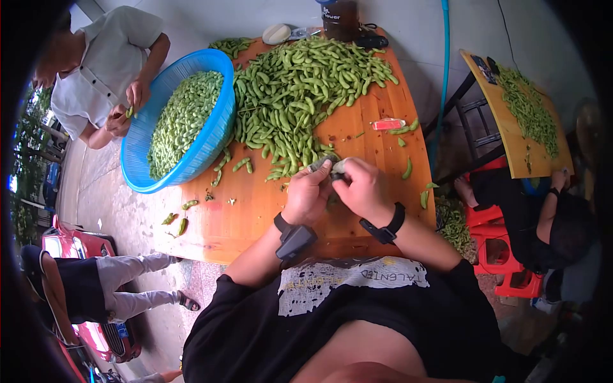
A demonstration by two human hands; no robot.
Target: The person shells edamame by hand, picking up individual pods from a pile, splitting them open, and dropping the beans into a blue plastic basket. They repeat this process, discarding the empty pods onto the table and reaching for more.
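A small pale-green piece (pixel 338 167), mostly hidden, sits at the middle of the frame, pinched where the left hand (pixel 308 195) and right hand (pixel 365 188) meet. The fingers of both are bent inward and closed on it — whether it's a whole pod I can't tell. Just above them a broad heap of green pods (pixel 300 76) spreads to the top of the orange wooden surface (pixel 389 163). A red packet (pixel 388 124) lies right of the heap, among a few loose pods; a dark jar (pixel 340 24) stands at the top edge. To the left, a blue basket (pixel 220 137) leans at a tilt, full of pale beans (pixel 185 118).

Around us, a person in a grey shirt (pixel 115 57) handles a pod, upper left. Lower left, someone stands on the paving by a red car (pixel 83 246). Far right — more pods on a second surface (pixel 520 163), with red stools (pixel 488 252) below and a person in dark clothes (pixel 568 233) beside it.
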